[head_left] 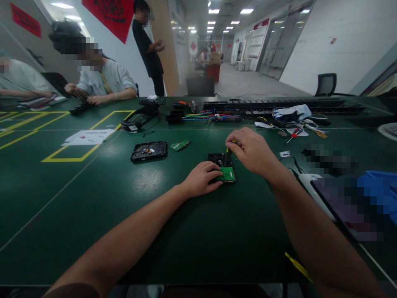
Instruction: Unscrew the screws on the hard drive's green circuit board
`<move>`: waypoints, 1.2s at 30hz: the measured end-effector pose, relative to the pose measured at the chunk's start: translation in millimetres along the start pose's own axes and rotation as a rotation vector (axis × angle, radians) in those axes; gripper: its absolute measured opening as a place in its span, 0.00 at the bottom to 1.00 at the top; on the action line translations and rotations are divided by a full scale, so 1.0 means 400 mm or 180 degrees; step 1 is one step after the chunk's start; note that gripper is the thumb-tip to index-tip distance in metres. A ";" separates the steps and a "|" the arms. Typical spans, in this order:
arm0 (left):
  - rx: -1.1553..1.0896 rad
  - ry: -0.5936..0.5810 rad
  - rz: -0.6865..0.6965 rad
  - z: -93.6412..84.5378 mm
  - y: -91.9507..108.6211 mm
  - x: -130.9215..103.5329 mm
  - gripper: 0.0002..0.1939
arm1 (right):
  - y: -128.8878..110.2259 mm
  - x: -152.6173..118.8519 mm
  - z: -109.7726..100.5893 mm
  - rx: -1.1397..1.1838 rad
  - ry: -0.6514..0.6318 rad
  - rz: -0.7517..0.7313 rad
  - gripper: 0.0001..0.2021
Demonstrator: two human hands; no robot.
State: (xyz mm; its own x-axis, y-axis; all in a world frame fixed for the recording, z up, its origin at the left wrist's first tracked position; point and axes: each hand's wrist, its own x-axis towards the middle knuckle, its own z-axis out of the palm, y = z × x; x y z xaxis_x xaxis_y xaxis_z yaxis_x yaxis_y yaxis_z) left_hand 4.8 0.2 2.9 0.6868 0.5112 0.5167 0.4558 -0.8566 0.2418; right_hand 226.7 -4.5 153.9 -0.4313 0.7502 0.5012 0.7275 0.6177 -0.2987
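A hard drive (217,158) lies on the table in front of me, its green circuit board (228,174) facing up. My left hand (203,178) grips it from the left, fingers over the board and thumb by the near edge. Above the drive's right side, my right hand (252,151) pinches the yellow and dark handle of a screwdriver (228,150). The screwdriver stands roughly upright with its shaft pointing down at the drive; its tip is too small to make out. Left of them lie a second hard drive (149,151) and a loose green circuit board (180,145).
Cables and tools (214,118) line the far side of the green table. A red screwdriver (294,134) lies at right, near a tablet-like device (338,203) and a blue bin (380,190). Papers (89,137) lie left. A person (102,78) sits across; another (149,49) stands behind.
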 end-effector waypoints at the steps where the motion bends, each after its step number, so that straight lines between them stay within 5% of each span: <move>1: 0.0001 -0.0001 0.0002 0.000 -0.001 0.000 0.16 | 0.000 0.000 -0.002 -0.0014 -0.0020 -0.0019 0.07; 36: -0.0019 0.0003 -0.0020 -0.010 0.008 0.002 0.16 | 0.002 -0.004 0.005 -0.0176 0.0116 0.0131 0.11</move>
State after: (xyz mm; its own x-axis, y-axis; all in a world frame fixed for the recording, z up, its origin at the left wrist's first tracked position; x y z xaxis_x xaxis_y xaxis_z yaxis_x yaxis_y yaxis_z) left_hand 4.5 -2.3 7.5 0.6835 0.5164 0.5158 0.4565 -0.8539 0.2500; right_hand 227.0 -4.7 151.4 -0.3815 0.7650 0.5189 0.7729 0.5719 -0.2749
